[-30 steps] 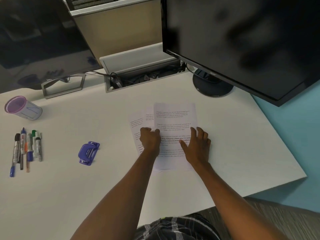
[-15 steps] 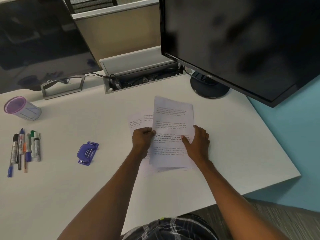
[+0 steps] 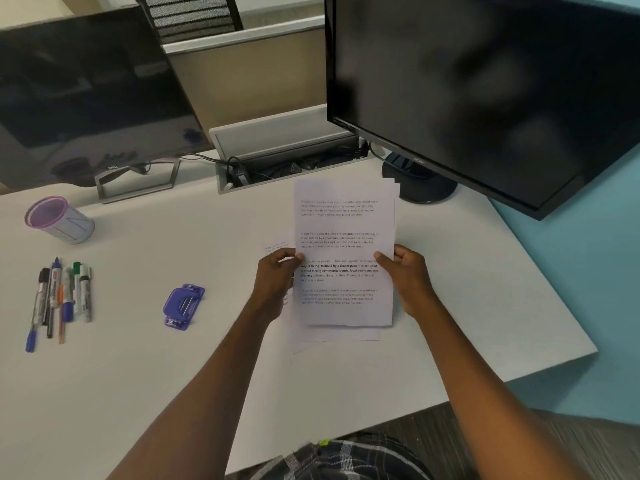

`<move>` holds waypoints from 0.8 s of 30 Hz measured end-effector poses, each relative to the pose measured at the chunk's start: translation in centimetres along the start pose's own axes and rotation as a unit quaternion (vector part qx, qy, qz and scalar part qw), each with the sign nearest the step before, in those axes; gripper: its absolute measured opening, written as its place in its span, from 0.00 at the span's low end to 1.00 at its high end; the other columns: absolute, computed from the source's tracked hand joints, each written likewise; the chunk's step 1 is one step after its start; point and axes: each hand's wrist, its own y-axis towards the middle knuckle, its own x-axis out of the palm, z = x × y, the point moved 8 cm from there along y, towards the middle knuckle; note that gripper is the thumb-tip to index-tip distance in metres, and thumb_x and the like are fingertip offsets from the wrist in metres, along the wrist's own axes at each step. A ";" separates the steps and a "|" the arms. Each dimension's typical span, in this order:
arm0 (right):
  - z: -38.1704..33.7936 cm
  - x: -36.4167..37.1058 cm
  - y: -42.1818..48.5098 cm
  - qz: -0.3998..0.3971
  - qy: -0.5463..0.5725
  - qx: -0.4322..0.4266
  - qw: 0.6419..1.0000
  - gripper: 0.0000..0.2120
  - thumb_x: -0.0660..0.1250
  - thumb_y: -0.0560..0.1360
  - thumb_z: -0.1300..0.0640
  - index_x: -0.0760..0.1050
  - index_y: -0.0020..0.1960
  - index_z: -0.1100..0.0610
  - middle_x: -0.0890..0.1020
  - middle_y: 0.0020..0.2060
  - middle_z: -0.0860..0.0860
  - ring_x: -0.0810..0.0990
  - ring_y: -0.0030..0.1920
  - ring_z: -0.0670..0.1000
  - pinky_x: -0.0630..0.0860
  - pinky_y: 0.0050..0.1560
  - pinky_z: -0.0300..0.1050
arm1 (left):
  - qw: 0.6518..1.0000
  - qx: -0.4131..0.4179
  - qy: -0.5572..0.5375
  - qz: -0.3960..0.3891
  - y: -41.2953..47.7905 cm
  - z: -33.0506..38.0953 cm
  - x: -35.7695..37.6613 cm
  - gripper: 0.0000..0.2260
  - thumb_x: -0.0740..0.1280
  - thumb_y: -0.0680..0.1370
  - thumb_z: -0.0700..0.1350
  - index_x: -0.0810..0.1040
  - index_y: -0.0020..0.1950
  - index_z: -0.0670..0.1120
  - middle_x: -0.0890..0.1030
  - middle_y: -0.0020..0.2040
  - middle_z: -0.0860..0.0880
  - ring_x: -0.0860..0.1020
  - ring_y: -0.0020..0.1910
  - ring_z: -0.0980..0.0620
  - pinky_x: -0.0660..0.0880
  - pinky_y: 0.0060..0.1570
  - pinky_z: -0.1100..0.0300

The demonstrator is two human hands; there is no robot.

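A small stack of printed white sheets [image 3: 344, 223] is raised off the white desk [image 3: 138, 375], tilted toward me. My left hand [image 3: 275, 282] pinches its left edge, thumb on the front. My right hand [image 3: 408, 278] pinches the right edge the same way. More printed sheets [image 3: 332, 336] lie flat on the desk under the raised ones, partly hidden by them and by my left hand.
A purple stapler [image 3: 183, 305] lies left of my left arm. Several pens and markers [image 3: 60, 299] lie at the far left, with a purple-rimmed cup [image 3: 57, 220] behind them. Two dark monitors [image 3: 485, 91] stand at the back, and an open cable tray [image 3: 287, 168] sits between them.
Both hands went from pressing the sheets flat on the desk to gripping the top sheets by their side edges and lifting them up.
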 end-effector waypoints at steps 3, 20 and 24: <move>-1.0 0.0 -0.5 0.009 -0.018 -0.040 0.999 0.06 0.72 0.79 0.58 0.83 0.55 0.51 0.88 0.47 0.46 0.88 0.46 0.49 0.84 0.42 0.41 | 0.999 0.019 0.026 -0.036 -0.3 2.1 0.3 0.07 0.72 0.81 0.44 0.82 0.53 0.40 0.88 0.54 0.45 0.87 0.52 0.43 0.81 0.60 0.39; -2.8 0.9 -3.5 0.034 0.025 -0.117 0.992 0.14 0.75 0.76 0.54 0.80 0.60 0.46 0.86 0.51 0.42 0.86 0.50 0.45 0.84 0.46 0.41 | 0.985 0.156 0.030 -0.072 -2.7 4.9 1.9 0.12 0.72 0.80 0.41 0.87 0.58 0.56 0.87 0.58 0.51 0.86 0.55 0.49 0.84 0.54 0.56; -2.4 1.2 -3.3 0.016 0.011 -0.106 0.994 0.12 0.75 0.76 0.53 0.81 0.59 0.46 0.87 0.49 0.41 0.86 0.48 0.44 0.83 0.44 0.39 | 0.984 0.154 0.049 -0.070 -2.7 4.5 2.0 0.11 0.72 0.80 0.42 0.87 0.55 0.58 0.87 0.58 0.53 0.86 0.54 0.51 0.84 0.54 0.52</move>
